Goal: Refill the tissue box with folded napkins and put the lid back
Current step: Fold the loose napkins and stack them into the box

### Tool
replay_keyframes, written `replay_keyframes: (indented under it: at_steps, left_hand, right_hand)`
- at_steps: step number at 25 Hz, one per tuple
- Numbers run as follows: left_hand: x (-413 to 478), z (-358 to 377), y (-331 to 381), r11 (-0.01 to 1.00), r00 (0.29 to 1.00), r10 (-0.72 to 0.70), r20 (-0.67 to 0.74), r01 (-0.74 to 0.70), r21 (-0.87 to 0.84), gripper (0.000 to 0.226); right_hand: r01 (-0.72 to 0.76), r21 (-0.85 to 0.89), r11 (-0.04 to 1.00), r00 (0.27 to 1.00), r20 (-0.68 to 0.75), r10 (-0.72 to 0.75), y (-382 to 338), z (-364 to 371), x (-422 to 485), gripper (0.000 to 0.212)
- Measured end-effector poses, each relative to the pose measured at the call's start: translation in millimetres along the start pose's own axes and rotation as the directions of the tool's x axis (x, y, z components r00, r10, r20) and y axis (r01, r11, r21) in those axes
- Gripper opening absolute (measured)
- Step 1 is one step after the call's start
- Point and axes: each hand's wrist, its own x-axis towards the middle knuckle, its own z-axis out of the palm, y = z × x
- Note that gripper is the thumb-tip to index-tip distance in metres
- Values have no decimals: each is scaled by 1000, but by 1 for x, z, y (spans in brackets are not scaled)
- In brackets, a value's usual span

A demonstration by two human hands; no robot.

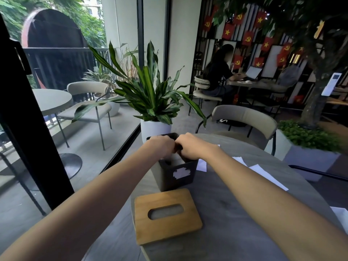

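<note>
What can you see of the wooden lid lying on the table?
The lid is a flat, light-brown wooden rectangle with rounded corners and an oval slot cut through its middle. It is off the black tissue box, lying flat on the grey table just in front of the box, nearer the person, slightly skewed. Nothing else touches it.

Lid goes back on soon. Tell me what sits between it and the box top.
The left hand and right hand cover the open top of the black box, above white napkins. The wooden lid lies flat on the table; nothing else intervenes.
</note>
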Motion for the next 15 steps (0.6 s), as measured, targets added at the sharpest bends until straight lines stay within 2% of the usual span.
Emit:
replay_keyframes:
  at_steps: [4,7,11,14,15]
  left_hand:
    - [1,-22,0,990,945,-16,-328,-32,-140,31]
    - [-1,-44,22,973,884,-36,-466,-76,-220,37]
    - [-8,-54,81,935,844,26,-536,-210,-286,28]
    - [-13,-33,136,929,836,144,-530,-298,-218,29]
    - [-15,-22,155,926,837,191,-513,-327,-190,27]
  right_hand:
    - [44,162,986,976,-216,-8,16,-24,-20,28]
    - [27,242,970,954,-297,47,33,-41,-51,30]
    - [-143,163,976,966,-190,173,69,-34,-95,30]
    - [-271,23,962,954,-131,271,96,-12,-128,23]
    - [-295,31,955,948,-118,297,109,-1,-136,24]
